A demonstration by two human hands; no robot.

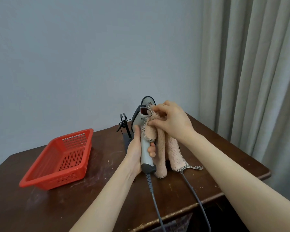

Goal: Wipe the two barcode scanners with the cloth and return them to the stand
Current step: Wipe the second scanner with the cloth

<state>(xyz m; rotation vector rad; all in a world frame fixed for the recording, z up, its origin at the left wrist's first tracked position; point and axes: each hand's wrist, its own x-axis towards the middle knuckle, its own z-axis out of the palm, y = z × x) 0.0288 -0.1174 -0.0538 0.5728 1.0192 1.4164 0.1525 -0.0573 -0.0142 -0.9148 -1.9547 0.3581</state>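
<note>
My left hand grips the grey handle of a barcode scanner, held upright above the table with its red scan window at the top. My right hand pinches a pink fluffy cloth against the scanner's head; the cloth hangs down to the table. Behind them a second scanner sits on the black stand, mostly hidden by the held scanner and my hands. Two grey cables run off the table's front edge.
A red plastic basket sits on the left of the dark brown wooden table. A grey wall is behind, and beige curtains hang at the right beside the table's right edge.
</note>
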